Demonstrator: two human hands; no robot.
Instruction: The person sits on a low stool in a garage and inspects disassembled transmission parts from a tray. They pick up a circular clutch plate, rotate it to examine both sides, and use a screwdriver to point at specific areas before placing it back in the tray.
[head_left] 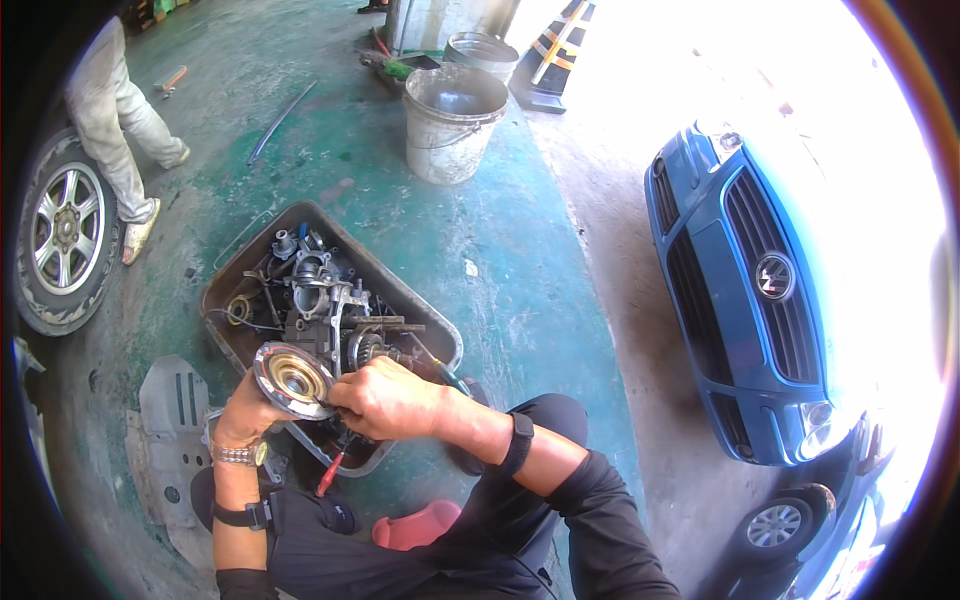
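Observation:
My left hand [246, 412] grips a round metal disc-shaped part [297, 378] by its left edge; the part has a grey rim and a gold-coloured, ringed centre. At the disc's right edge, my right hand [388, 398] is closed in a pinch, and what sits between its fingertips is too small to make out. Both hands are over the near end of a dark tub [410, 290]. Greasy metal parts [318, 285], castings and gears among them, fill the tub. A red-handled tool [329, 476] leans at its near edge, below my hands.
A grey slotted metal plate [172, 430] lies left of the tub. Farther left, a person's legs [120, 110] stand by a wheel [66, 235]. Ahead are a dirty white bucket [450, 140] and a striped cone [562, 45]. A blue car [745, 300] stands at right.

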